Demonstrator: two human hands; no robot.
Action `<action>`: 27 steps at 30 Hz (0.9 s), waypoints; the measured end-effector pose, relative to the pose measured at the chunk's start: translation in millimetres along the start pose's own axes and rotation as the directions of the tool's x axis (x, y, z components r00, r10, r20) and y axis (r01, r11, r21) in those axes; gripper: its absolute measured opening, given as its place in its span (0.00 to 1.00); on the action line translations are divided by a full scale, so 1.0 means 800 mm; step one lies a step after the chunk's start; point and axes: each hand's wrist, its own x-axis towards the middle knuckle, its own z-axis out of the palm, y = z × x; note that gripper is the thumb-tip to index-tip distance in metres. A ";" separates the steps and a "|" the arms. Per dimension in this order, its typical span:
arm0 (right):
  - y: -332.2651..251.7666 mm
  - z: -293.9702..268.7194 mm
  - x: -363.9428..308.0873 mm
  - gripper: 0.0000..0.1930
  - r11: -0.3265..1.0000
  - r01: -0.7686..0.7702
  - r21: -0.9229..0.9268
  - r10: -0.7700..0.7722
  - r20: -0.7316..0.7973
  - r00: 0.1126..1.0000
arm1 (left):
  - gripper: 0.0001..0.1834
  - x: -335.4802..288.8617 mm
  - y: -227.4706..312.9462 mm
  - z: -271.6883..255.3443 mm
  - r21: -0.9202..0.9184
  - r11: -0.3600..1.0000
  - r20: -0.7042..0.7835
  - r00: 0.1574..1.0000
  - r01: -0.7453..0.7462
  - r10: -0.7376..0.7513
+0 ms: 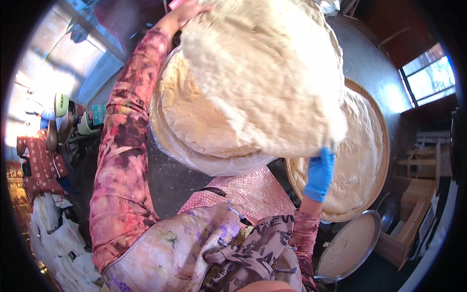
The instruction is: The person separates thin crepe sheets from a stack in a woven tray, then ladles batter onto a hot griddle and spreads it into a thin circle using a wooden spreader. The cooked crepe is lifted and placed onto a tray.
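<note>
A large, thin, pale round flatbread (267, 73) is held up between my hands, blurred by motion. My left hand (182, 15) is bare and grips its far left edge. My right hand (320, 174), in a blue glove, is closed on the near right edge; its fingertips are partly hidden by the bread. Below the raised sheet lies a stack of yellowish flatbreads (194, 112) on clear plastic (219, 167). Farther right, partly covered, another pale round (357, 160) lies on a round tray with a tan rim (387, 151).
A metal basin (375, 228) of beige batter (346, 250) stands at the lower right, beside a wooden frame (413, 214). Parked scooters (90, 119) and white plastic sheeting (61, 243) are at the left. A window (430, 73) is at the far right.
</note>
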 end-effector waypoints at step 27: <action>0.147 0.097 0.054 0.34 -0.367 0.628 -0.686 0.022 0.669 0.743 | 0.32 -0.117 -0.317 -0.072 0.988 0.022 -0.157 0.967 0.156 0.203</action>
